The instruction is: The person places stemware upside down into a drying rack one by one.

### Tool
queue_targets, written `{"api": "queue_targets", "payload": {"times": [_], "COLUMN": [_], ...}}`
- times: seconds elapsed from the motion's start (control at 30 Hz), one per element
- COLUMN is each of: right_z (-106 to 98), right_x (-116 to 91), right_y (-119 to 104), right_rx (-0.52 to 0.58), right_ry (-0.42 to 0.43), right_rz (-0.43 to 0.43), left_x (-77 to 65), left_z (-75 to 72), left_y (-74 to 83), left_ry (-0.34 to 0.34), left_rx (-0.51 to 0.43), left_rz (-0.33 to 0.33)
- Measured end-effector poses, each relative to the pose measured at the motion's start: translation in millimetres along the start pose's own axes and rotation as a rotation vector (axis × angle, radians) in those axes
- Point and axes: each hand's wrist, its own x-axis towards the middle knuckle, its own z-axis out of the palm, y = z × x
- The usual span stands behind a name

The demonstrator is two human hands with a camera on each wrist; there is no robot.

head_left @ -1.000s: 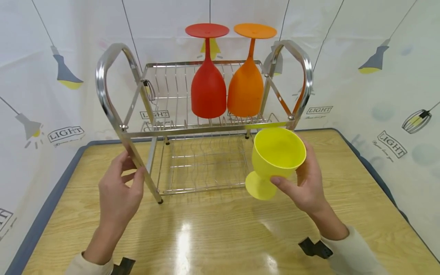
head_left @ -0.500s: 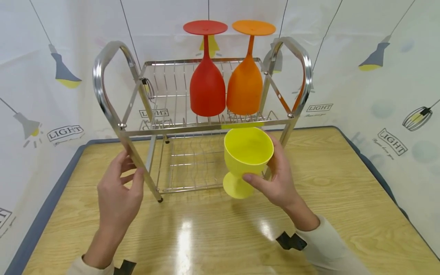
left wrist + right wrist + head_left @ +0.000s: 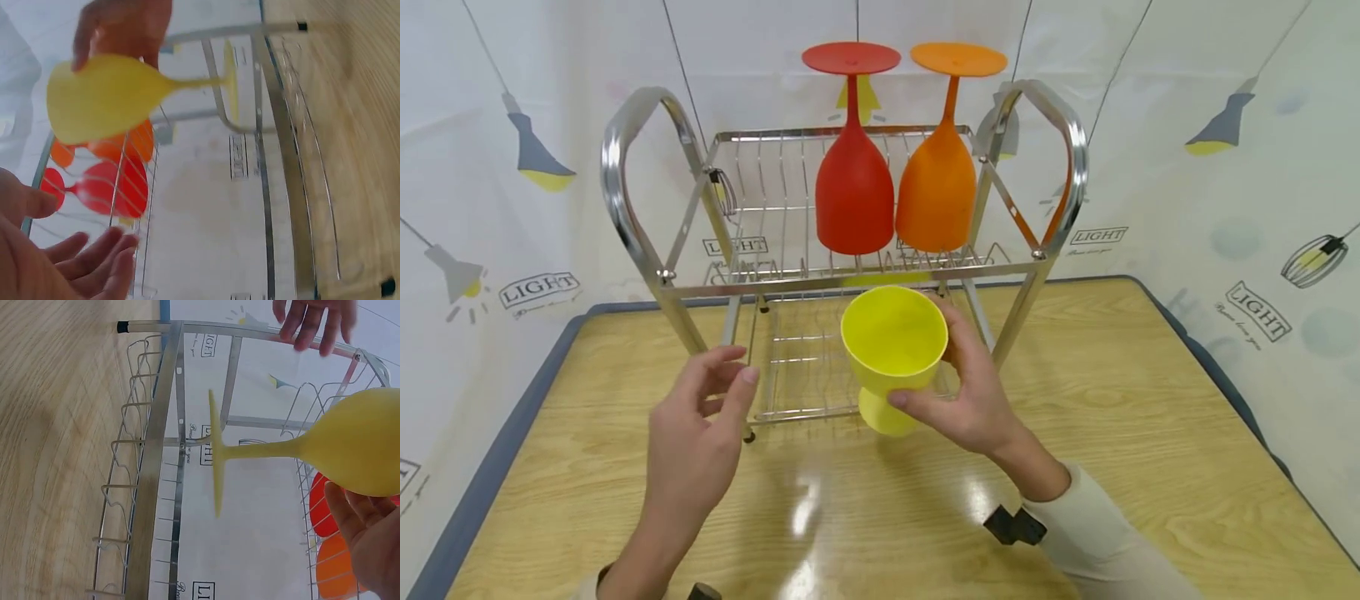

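Note:
A yellow plastic goblet (image 3: 891,333) is held upright by its bowl in my right hand (image 3: 966,392), in front of the metal dish rack (image 3: 850,285). The thumb lies on the near side of the bowl, and the other fingers go round behind it. To its left my left hand (image 3: 700,425) hovers by the rack's front left leg, fingers loosely bent, holding nothing. The left wrist view shows that hand's fingers (image 3: 94,262) apart from the goblet. On the top tier a red goblet (image 3: 854,196) and an orange goblet (image 3: 936,196) stand upside down side by side.
The rack's lower wire tier (image 3: 805,412) sits just above the wooden table (image 3: 1150,417). Curved metal handles (image 3: 617,167) rise at both sides of the rack. A white curtain printed with lamps (image 3: 1187,208) hangs behind and around the table.
My right hand has carried the yellow goblet leftward across the rack's front. My left hand has come away from the rack's left leg and moved right. The red and orange goblets stay put.

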Motion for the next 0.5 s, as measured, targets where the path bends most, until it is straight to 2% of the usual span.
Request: {"api": "queue_targets", "payload": {"times": [0.1, 0.2, 0.33, 0.5], "right_z": [4, 6, 8, 10], "right_x": [1, 2, 2, 0], "right_y": [-1, -2, -3, -1], "right_rx": [-0.019, -0.048, -0.137, -0.219], "right_ry": [-0.019, -0.046, -0.088, -0.151], "right_rz": [-0.007, -0.024, -0.043, -0.128], "left_x": [4.4, 10.0, 15.6, 19.5], "left_z": [4.9, 11.5, 19.2, 25.2], "left_y": [9.7, 15.3, 17.0, 13.5], "left_ry": [-0.269, -0.455, -0.576, -0.668], "left_rx": [-0.116, -0.249, -0.37, -0.514], "left_rz": [-0.153, -0.288, -0.42, -0.5]}}
